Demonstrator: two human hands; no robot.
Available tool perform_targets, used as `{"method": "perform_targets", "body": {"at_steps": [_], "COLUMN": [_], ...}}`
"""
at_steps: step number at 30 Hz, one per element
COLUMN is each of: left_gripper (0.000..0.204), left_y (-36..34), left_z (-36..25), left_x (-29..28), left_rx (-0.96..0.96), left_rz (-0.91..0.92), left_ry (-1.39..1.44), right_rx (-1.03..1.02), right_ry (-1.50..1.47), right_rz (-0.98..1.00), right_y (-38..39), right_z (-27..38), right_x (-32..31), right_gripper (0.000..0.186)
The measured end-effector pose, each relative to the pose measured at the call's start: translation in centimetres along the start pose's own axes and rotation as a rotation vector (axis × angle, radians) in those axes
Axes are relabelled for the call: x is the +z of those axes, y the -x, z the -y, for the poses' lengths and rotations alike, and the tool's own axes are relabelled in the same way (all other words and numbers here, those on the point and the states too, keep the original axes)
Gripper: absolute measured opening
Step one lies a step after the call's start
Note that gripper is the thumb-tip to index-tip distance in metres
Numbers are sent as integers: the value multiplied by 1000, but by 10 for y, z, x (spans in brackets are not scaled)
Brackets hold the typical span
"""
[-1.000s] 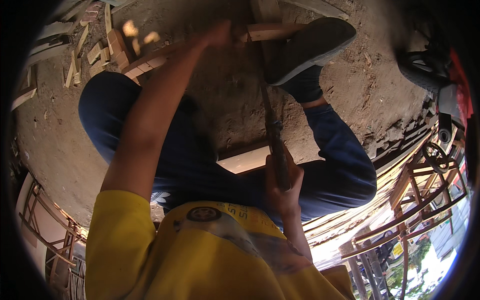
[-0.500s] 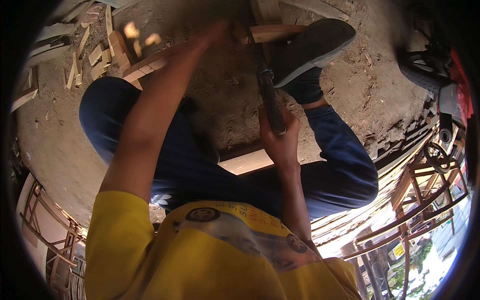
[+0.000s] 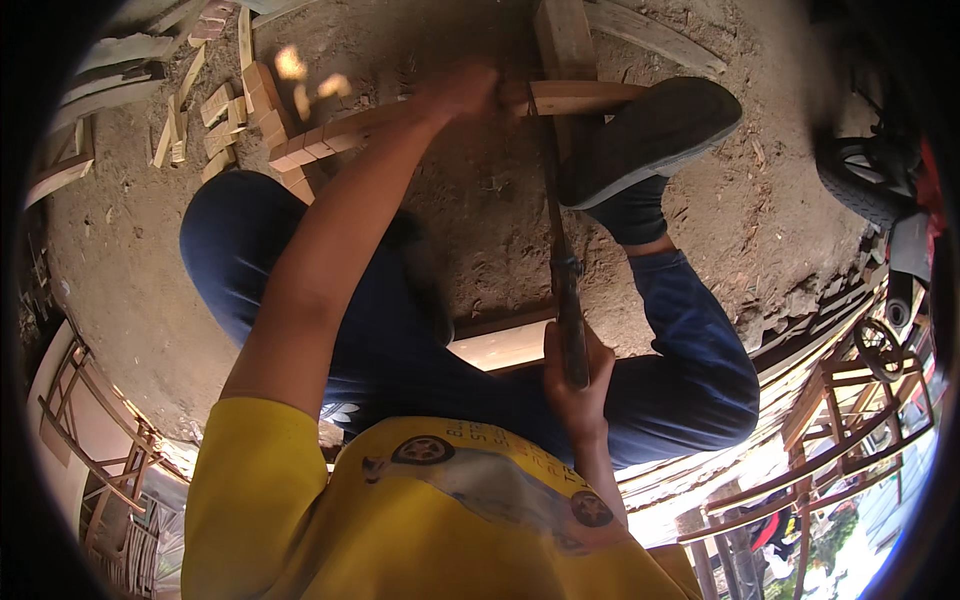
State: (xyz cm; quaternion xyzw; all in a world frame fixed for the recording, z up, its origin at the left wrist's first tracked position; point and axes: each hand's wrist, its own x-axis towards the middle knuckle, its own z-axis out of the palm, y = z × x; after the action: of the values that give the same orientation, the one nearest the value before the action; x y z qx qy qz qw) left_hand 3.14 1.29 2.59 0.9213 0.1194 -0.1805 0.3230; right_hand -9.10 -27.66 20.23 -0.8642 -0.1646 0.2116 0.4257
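My right hand (image 3: 580, 380) is closed round the dark handle of a handsaw (image 3: 566, 290). Its narrow blade, seen nearly edge-on, runs away from me to a curved wooden piece (image 3: 570, 95) and meets it just right of my left hand. Farther off, my left hand (image 3: 462, 92) grips that curved piece, its fingers partly blurred. The sole of my dark shoe (image 3: 655, 140) rests against the right end of the wood. A thick wooden beam (image 3: 566, 45) lies underneath, pointing away from me.
Cut wooden blocks (image 3: 222, 115) and a stepped stack of wood (image 3: 268, 105) lie on the dirt ground at the far left. A plank (image 3: 505, 345) lies beneath my legs. Wooden frames (image 3: 840, 400) stand at the right, below a wheeled vehicle (image 3: 870, 180).
My right hand has pulled the handsaw back toward me, so more of its blade shows. My left hand stays on the curved wooden piece. The whole view has shifted slightly.
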Motion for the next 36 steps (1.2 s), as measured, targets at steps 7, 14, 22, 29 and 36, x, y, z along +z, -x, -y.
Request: {"method": "perform_targets", "body": {"at_steps": [7, 14, 22, 29, 36], "left_gripper": [58, 62, 59, 71, 50], "left_y": [-9, -3, 70, 179, 192], "left_z": [18, 10, 76, 245, 252], "left_x": [18, 8, -37, -6, 4], "left_rx": [18, 42, -150, -974, -1025], "left_rz": [10, 38, -161, -549, -231], "left_ry": [75, -71, 316, 312, 619], "right_rx": [234, 172, 221, 206, 183], "right_ry": [-95, -49, -53, -91, -101], "right_rz": [47, 56, 43, 68, 83], "right_y": [-8, 13, 23, 16, 19], "right_z": [32, -9, -18, -18, -14], "right_x": [-18, -13, -13, -18, -13], "right_gripper": [14, 17, 18, 19, 19]}}
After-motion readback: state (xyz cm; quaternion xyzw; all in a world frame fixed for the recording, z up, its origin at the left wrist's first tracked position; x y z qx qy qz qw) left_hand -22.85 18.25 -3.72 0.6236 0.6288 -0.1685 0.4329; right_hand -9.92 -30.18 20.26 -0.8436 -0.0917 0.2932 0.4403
